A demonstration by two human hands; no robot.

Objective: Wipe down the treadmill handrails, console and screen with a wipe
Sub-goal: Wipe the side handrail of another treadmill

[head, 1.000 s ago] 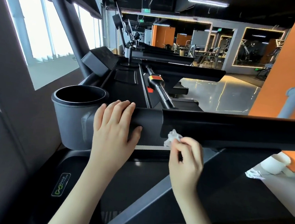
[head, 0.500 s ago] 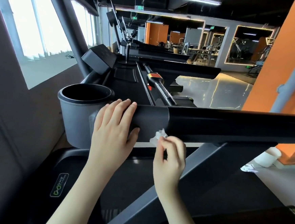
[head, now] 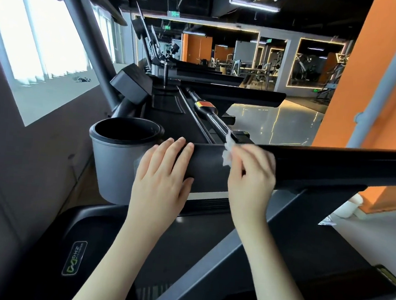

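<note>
Listing blind spots first: what is hidden or cut off? (Obs. 1)

The handrail (head: 333, 165) runs out of frame at its right end. The right hand (head: 251, 177) covers the stretch beneath it, and its fingertips are blurred. Most of the wipe (head: 227, 152) is buried in that hand. Only crumpled white edges show, touching the handrail's top edge. Both forearms are cut off below the handrail. (Obs. 2)

Hands? (Obs. 1)

Right hand: thumb and fingers curled, pinching the wipe against the handrail. Left hand (head: 161, 182): fingers straight and together, laid flat over the handrail's rounded left end, thumb spread on its near face. It holds nothing. (Obs. 2)

Materials, shapes? (Obs. 1)

Handrail: thick bar, matte black, smooth. Cup holder (head: 112, 166), just left of the handrail's end: grey plastic cylinder with a black rim; the inside is dark and the bottom cannot be seen. Below the handrail: the dark treadmill deck (head: 279, 246), with a green-outlined logo badge (head: 74, 262) whose lettering is hard to read. Under the handrail's right part, on pale floor: a white tub (head: 348, 208), partly hidden, and a crumpled white scrap (head: 327, 222). I cannot tell what the scrap is. (Obs. 2)
</note>
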